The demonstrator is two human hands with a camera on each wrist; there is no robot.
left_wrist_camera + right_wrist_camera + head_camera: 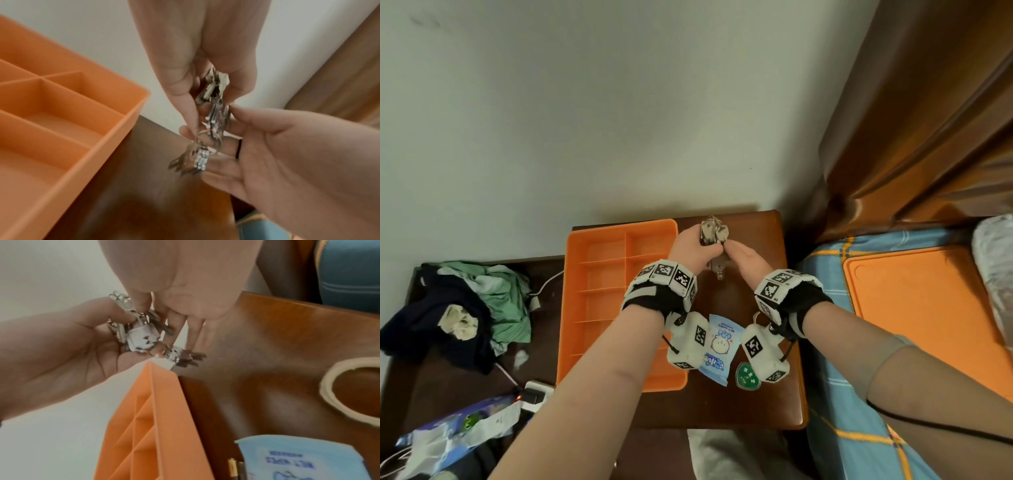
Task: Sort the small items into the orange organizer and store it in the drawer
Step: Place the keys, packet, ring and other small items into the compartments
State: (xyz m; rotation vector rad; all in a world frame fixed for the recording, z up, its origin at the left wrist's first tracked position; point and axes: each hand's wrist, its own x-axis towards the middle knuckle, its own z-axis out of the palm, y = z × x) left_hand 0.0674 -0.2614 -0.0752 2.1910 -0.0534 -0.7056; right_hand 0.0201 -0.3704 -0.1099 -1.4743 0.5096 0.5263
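A bunch of silver keys (714, 233) on rings hangs above the far part of the brown nightstand (756, 407), just right of the orange organizer (619, 226). My left hand (690, 246) grips the upper keys (214, 91) with curled fingers. My right hand (740, 254) pinches the lower part of the bunch (198, 155) between thumb and fingers. In the right wrist view the keys (141, 335) lie between both hands, over the organizer's corner (162, 386). The organizer's compartments that show hold nothing.
A blue wet-wipes packet (719, 346), a green tag (747, 377) and a roll of tape (353, 394) lie on the nightstand. Clothes (469, 308) and a power strip (536, 394) are at the left. An orange lid (928, 308) rests on the bed at the right.
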